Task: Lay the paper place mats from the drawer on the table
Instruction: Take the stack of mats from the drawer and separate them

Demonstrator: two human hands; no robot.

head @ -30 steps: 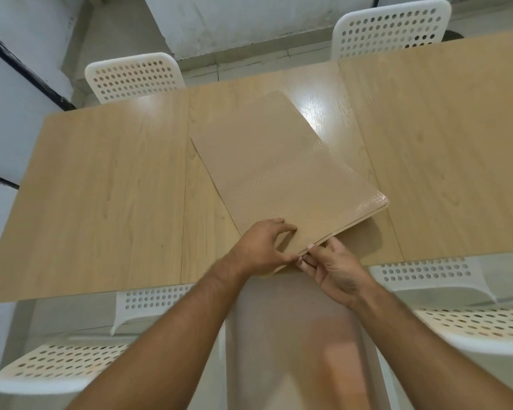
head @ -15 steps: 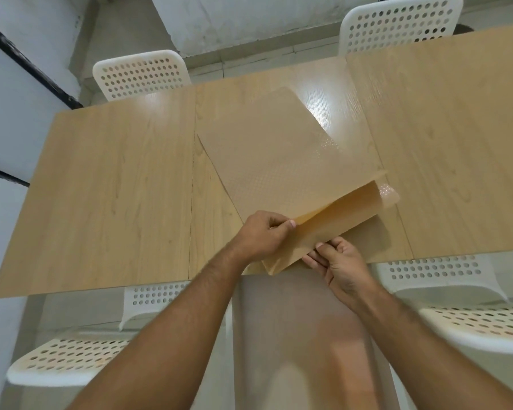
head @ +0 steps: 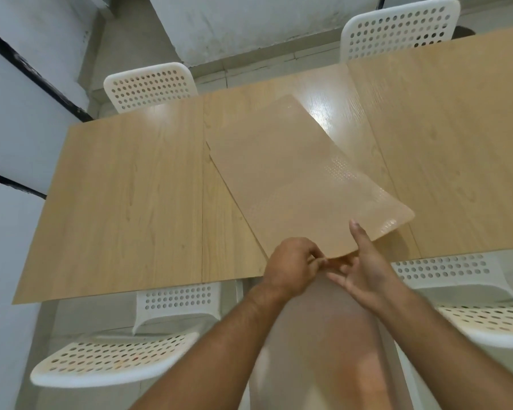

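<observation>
A stack of tan paper place mats [head: 293,179] lies slantwise on the light wooden table [head: 131,202], its near corner reaching the table's front edge. My left hand [head: 290,264] pinches that near corner with curled fingers. My right hand [head: 367,267] grips the same edge just to the right, thumb on top of the mat and fingers spread underneath. The mats' right corner hangs slightly above the table and casts a shadow. A second mat edge peeks out along the left side of the stack.
White perforated chairs stand at the far side, one on the left [head: 150,85] and one on the right [head: 397,28]. Two more are at the near side, left [head: 113,359] and right [head: 471,321]. A white wall runs along the left.
Half a second ago the top mat was peeled up from the ones below; now the sheets lie together again. My right thumb has come up onto the mat.
</observation>
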